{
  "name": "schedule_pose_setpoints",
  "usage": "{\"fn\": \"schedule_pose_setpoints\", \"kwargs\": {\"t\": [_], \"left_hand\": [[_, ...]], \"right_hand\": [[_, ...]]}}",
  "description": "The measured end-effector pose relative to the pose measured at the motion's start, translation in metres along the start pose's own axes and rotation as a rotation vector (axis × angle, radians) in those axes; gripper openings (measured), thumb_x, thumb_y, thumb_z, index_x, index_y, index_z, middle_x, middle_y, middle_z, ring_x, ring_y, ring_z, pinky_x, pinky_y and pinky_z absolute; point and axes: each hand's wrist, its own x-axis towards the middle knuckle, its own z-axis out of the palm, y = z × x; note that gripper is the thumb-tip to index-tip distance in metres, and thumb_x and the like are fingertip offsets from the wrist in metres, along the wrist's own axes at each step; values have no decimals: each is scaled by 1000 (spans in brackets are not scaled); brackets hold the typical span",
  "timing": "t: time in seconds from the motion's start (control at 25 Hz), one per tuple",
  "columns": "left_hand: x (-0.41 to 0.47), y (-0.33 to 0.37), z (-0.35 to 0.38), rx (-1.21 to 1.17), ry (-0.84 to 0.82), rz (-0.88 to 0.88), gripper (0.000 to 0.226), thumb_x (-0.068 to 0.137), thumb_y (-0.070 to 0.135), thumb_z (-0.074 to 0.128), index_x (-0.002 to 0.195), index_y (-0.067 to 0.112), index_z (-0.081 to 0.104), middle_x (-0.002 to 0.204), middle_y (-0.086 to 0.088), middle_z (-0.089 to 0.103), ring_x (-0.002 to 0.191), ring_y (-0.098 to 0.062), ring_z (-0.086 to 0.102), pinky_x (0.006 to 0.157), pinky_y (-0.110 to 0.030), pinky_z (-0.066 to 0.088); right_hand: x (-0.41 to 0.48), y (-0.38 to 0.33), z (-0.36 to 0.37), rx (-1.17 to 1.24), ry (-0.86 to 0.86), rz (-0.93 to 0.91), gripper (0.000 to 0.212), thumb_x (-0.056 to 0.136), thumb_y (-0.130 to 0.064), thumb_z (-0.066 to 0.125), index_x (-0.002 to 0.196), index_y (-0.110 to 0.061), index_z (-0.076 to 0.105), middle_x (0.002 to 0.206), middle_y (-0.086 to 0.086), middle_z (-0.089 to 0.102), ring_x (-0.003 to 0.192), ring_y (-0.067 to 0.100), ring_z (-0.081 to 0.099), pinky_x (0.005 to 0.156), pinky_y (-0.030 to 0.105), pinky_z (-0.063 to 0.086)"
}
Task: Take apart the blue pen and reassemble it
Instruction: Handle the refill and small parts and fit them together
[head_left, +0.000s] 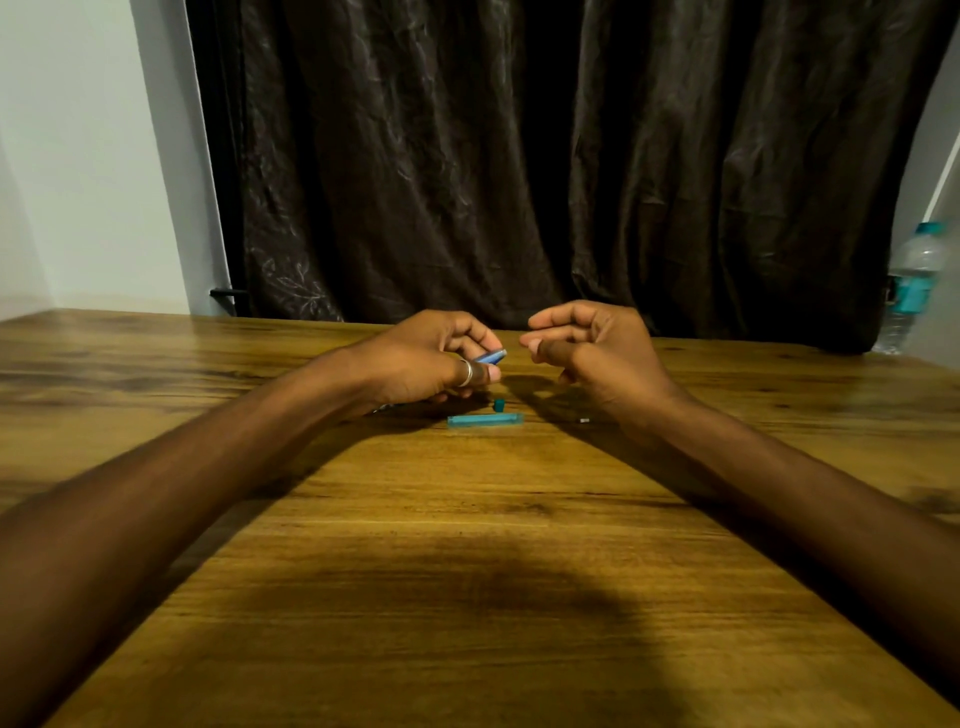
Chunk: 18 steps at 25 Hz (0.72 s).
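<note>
My left hand (431, 358), a ring on one finger, is closed around a blue pen barrel (491, 356) whose end sticks out to the right past my fingertips. My right hand (592, 345) hovers just right of it, fingers curled and apart, with nothing visible in it. On the wooden table (467, 545) below my hands lies a light-blue pen cap (485, 420), flat and pointing left-right. A small teal end plug (499, 405) stands just behind the cap. A tiny pale part (584, 420) lies to the right, under my right wrist.
A dark curtain (545, 156) hangs behind the table's far edge. A clear water bottle (911, 286) with a teal label stands at the far right. White wall fills the left side.
</note>
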Motion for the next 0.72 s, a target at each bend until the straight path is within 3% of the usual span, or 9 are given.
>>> {"fn": "schedule_pose_setpoints", "kwargs": {"t": [0.12,0.24,0.4,0.48,0.6,0.72], "left_hand": [[-1,2,-1,-5,2,5,22,91,11,71,112,13,66,86,1,67,72,-7,62,62,-20,49],[-3,1,-3,82,9,19,13,93,17,68,105,14,73,97,-9,76,87,-14,69,80,-27,56],[-3,-1,-5,200,-59,6,8,88,27,74,94,24,78,94,3,78,87,-5,71,79,-22,55],[-3,-2,-5,282,-108,-7,13,82,33,80,93,25,79,92,8,79,88,-5,72,82,-24,57],[-3,-5,-5,412,-154,-30,20,80,37,81,96,25,79,92,12,78,89,-4,71,89,-32,57],[-3,-4,-7,486,-156,-48,17,83,35,78,95,24,80,93,7,78,91,-10,71,91,-42,56]], "right_hand": [[2,3,-1,-45,8,-14,19,85,-7,74,93,-24,71,83,-4,80,77,2,73,52,12,46],[4,8,-2,-87,14,-39,17,84,-11,75,92,-25,73,79,-6,80,75,-1,73,55,9,46],[4,16,1,-154,17,-59,14,83,-12,77,90,-23,75,78,-2,79,80,11,75,73,32,59],[5,17,2,-192,6,-79,13,83,-10,77,88,-22,76,77,-2,78,79,12,75,77,34,60],[4,19,3,-268,-25,-122,14,84,-9,75,87,-23,76,77,-2,77,75,7,72,74,30,58],[-1,20,4,-377,-110,-174,14,87,-12,73,95,-23,77,81,-9,75,75,-1,68,65,17,53]]}}
